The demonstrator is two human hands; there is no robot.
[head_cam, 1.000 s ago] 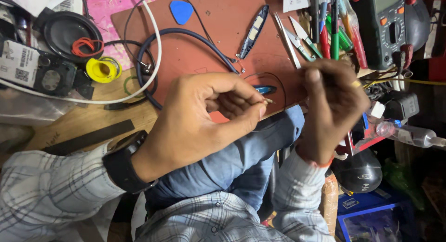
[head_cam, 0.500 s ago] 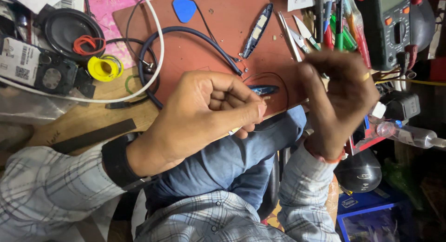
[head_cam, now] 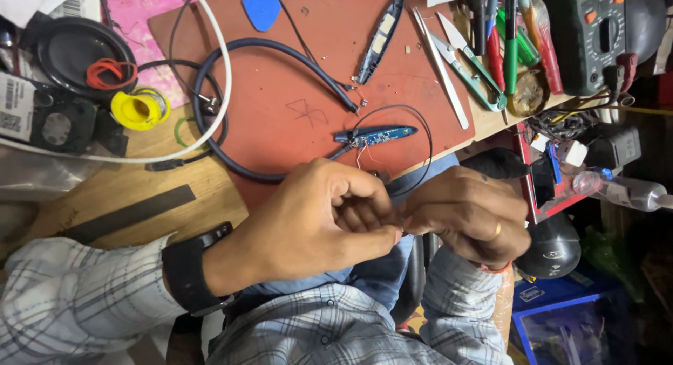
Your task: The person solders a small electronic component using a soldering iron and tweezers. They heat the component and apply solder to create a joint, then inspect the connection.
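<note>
Close over my lap, my left hand point(head_cam: 315, 221) and right hand point(head_cam: 470, 214) meet fingertip to fingertip, both curled shut and pinching something too fine to make out, likely a thin wire. Just beyond, on the red mat point(head_cam: 294, 78) on the desk point(head_cam: 140, 190), the small blue circuit board point(head_cam: 375, 135) lies bare, its dark shell half point(head_cam: 379, 37) set well apart. I judge it opened up, not yet reassembled. Farther off, tweezers point(head_cam: 442, 67) and snips point(head_cam: 471, 62) lie untouched.

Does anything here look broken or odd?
Yes. The neckband on the red mat is opened up: its bare circuit board lies exposed with loose thin wires, and its cover lies apart, near the tweezers.
</note>
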